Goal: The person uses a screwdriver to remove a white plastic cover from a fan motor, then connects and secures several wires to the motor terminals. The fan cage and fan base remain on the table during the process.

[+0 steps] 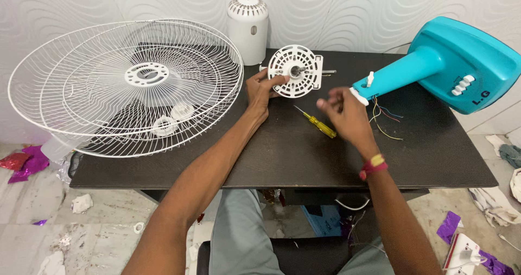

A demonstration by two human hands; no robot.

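- Head view: one round white motor housing (296, 71) stands on edge at the far middle of the dark table (293, 155), its shaft pointing right.
- The left hand (261, 88) has its fingers clamped on the housing's left rim.
- The right hand (343, 108) hovers with its fingers pinched together, just right of one yellow screwdriver (316, 122), which lies diagonally, tip far-left.
- One teal fan base (450, 63) lies far right; two wire guards (125, 85) lie left.

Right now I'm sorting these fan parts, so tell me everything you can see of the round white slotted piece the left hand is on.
The round white slotted plastic motor cover stands on edge at the back of the dark table, face toward the camera. A metal shaft sticks out of its centre hub toward the right. The left hand grips its lower left rim; the right hand is apart from it.
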